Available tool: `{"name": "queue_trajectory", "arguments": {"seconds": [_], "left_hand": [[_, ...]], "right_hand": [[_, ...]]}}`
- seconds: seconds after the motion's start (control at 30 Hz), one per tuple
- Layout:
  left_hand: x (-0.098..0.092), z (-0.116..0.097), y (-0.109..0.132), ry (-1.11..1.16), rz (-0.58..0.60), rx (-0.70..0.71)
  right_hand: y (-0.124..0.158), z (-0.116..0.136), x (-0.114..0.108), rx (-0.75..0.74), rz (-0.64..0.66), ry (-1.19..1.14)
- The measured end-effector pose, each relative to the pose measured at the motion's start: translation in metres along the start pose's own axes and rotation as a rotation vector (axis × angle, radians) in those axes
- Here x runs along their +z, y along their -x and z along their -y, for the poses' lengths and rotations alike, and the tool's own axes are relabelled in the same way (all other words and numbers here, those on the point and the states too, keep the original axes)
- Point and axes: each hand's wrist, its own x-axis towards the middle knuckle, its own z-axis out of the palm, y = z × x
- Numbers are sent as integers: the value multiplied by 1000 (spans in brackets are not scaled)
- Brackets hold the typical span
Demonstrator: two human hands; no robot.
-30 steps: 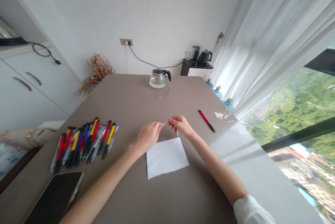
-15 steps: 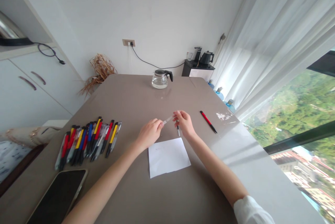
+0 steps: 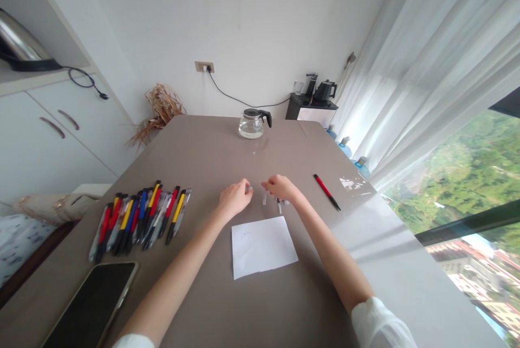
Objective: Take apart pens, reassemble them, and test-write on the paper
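Standing on the shelf at the far left is a steel electric kettle [image 3: 22,39]. Next, at the near left of the brown table [image 3: 203,153], there lies a smartphone [image 3: 93,304], its dark screen upward. Just beyond it is a pile of pens [image 3: 140,220], in red, yellow, blue and clear, all with black parts or dark ends.

Toward the middle is the left hand [image 3: 236,197], above the table, with its fingers curled and the thumb near them; whether some small part is kept inside, I cannot tell. Farther behind, a glass teapot [image 3: 251,128] with black lid and handle stands upright (a little liquid is inside it). Nearer than both hands lies a white sheet of paper [image 3: 264,247].

A clear plastic tube [image 3: 265,198] is under the fingertips of the right hand [image 3: 266,185]. This hand is bent, nearly closed, but I cannot tell if it grips the tube or only touches it. Small pen parts [image 3: 279,207] lie just beneath this hand. To the right, well apart, lies a red and black pen [image 3: 327,192], placed slantwise.
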Motion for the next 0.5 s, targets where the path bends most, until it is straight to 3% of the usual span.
{"name": "queue_trajectory", "arguments": {"seconds": [0.2, 0.37, 0.5], "left_hand": [[9, 7, 1, -87, -12, -16], [13, 6, 7, -53, 3, -1], [9, 2, 7, 8, 11, -1]], "right_hand": [[-8, -1, 12, -3, -75, 274], [-7, -5, 24, 12, -71, 316], [-4, -5, 15, 56, -68, 310]]}}
